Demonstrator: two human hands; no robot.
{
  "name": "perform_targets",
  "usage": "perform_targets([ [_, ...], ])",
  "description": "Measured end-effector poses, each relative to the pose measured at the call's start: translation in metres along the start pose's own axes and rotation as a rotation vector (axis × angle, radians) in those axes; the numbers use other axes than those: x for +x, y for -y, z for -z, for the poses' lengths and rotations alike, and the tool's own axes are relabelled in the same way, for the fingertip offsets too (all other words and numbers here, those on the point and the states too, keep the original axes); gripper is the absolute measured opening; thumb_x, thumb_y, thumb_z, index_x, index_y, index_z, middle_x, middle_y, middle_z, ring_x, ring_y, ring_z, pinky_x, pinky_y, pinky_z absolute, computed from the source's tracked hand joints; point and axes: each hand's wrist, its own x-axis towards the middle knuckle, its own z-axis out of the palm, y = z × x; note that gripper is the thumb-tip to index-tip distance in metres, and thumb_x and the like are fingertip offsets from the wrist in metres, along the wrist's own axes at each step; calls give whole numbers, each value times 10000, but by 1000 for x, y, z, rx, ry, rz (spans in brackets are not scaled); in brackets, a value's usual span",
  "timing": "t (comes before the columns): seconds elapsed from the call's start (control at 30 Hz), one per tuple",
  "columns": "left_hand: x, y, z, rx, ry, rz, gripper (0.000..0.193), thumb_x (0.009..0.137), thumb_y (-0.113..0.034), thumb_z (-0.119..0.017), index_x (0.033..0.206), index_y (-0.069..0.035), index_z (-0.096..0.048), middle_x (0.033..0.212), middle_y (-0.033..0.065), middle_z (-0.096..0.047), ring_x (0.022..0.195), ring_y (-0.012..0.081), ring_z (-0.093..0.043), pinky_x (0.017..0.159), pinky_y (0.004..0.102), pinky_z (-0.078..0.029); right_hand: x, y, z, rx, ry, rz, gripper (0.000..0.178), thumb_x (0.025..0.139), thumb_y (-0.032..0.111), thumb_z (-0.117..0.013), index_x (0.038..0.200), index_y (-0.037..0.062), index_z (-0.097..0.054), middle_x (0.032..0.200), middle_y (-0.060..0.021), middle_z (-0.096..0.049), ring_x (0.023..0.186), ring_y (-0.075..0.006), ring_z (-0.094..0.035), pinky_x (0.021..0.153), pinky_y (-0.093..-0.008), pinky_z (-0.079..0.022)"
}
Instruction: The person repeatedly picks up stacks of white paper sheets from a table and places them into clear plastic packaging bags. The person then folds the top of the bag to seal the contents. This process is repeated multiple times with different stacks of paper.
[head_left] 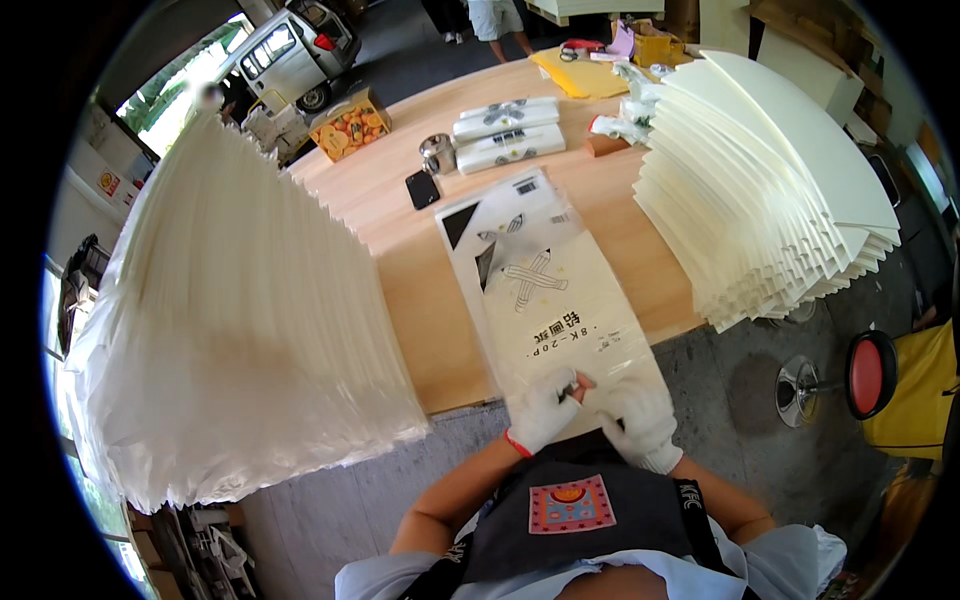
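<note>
A clear plastic packet of drawing paper [530, 270], printed with crossed pencils, lies lengthwise in front of me, its near end at the table's edge. My left hand [545, 410], in a white glove with bare fingertips and a red cuff edge, is closed at the packet's near end, thumb and fingers together on the plastic. Beside it on the right, my right hand [638, 420], also white-gloved, rests over the near right corner. Its fingers look stretched out with the thumb apart, though slightly blurred.
A tall fanned pile of clear plastic bags [250, 330] fills the left. Fanned white paper stacks [760, 190] stand at the right. Farther back on the wooden table [405, 290] are wrapped packets [510, 148], a phone [422, 189], a metal cup [437, 154] and a fruit-printed box [350, 125]. A red-topped stool [873, 370] stands right.
</note>
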Motion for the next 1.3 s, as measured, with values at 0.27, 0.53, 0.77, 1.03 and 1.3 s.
perform_targets([
  [0.27, -45, 37, 44, 749, -169, -119, 258, 660, -191, -742, 873, -106, -622, 838, 70, -581, 824, 287, -561, 703, 391, -458, 3, -56, -8, -342, 431, -415, 201, 830, 254, -493, 884, 74, -564, 637, -116, -637, 555, -301, -635, 530, -443, -485],
  [0.53, -68, 50, 43, 848, -355, -30, 175, 698, -140, -710, 805, -87, -581, 787, 78, -568, 772, 285, -569, 659, 405, -459, -7, -42, 4, -303, 394, -141, 288, 836, 288, -498, 652, 89, -594, 531, -114, -587, 478, -291, -606, 466, -416, -463],
  [0.77, -111, -8, 56, 364, -299, -25, 87, 741, -17, -625, 762, -48, -546, 736, 76, -551, 639, 207, -538, 579, 295, -434, -25, -3, 58, -244, 991, -262, 356, 868, 300, -410, 749, 110, -686, 679, -136, -661, 600, -292, -658, 510, -468, -477],
  [1.03, -122, -10, 60, 314, -296, 179, 171, 728, -10, -659, 700, -39, -493, 666, 81, -510, 572, 203, -506, 542, 298, -420, 15, -52, 74, 192, 1195, -622, 543, 871, 555, -453, 966, 67, -672, 890, -127, -685, 803, -228, -668, 707, -346, -512],
  [1.3, -96, -7, 91, 635, -519, 178, 205, 691, 22, -640, 700, -61, -453, 624, 99, -492, 529, 264, -502, 510, 325, -425, -44, -72, -107, 1343, 122, -1164, 415, 903, 292, -574, 1193, -4, -561, 1049, -95, -631, 907, -146, -594, 785, -274, -482],
])
